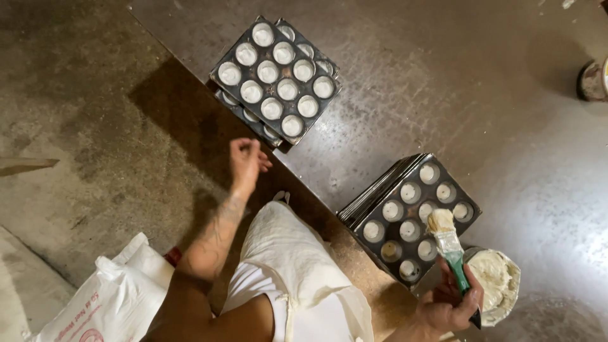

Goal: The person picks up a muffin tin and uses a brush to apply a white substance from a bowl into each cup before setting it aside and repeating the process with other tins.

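Observation:
My right hand (449, 304) grips a green-handled pastry brush (447, 239) whose bristles are loaded with pale grease. The brush tip hovers over a stack of dark muffin trays (411, 215) on a metal table; several cups in the top tray are coated white. A round tub of pale grease (497, 278) sits just right of my right hand. My left hand (246, 161) hangs empty, fingers loosely curled, over the table's edge between the two stacks. A second stack of greased muffin trays (273, 76) lies farther away.
The brown metal table (443, 95) runs diagonally, its edge (190, 76) dropping to a stained concrete floor (76, 126). A white sack (114, 297) rests on the floor at lower left. My white apron (291, 266) fills the lower centre. A round container (594, 79) sits at the right edge.

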